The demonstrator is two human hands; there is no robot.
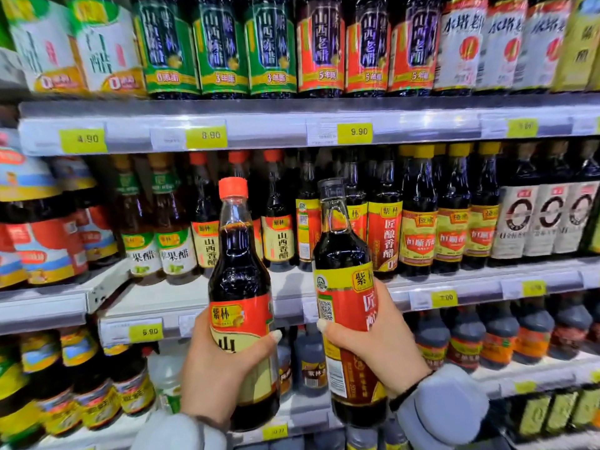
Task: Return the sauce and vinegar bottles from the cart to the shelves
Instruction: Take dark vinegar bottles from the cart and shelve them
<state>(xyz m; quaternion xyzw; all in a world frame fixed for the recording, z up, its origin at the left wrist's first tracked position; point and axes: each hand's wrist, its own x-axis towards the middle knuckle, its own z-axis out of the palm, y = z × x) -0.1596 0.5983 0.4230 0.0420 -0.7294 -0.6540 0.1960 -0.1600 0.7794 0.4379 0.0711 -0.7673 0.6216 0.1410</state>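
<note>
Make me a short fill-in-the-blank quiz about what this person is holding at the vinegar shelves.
1. The left hand holds a vinegar bottle whose cap is ____.
2. The bottle in the right hand has a label printed with a square ____ code.
3. The yellow price tag above that bottle reads ____.

Missing words: red; QR; 9.90

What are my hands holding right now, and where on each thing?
Left hand grips the red-capped bottle around its lower body, over the label. Right hand grips the black-capped bottle around its labelled middle.
</note>
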